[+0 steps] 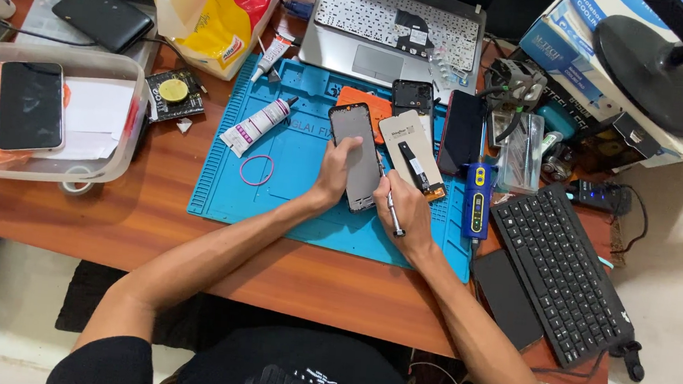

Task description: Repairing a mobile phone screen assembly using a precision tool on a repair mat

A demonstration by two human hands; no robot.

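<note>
A dark phone frame (356, 136) lies lengthwise on the blue repair mat (293, 188). My left hand (333, 171) grips its left edge, thumb on the face. My right hand (405, 213) holds a thin silver tool (390, 204) like a pen, its tip at the frame's right edge. Just right of the frame lies a pale display panel (409, 153) with a black flex cable. An orange piece (365, 103) and a small black phone body (412, 98) rest behind the frame.
On the mat are a white glue tube (257, 124), a purple rubber band (256, 170), a black phone (461, 132) and a blue-yellow tool (477, 199). A black keyboard (563, 270) sits right, a laptop (395, 26) behind, a clear tray (108, 169) holding a phone left.
</note>
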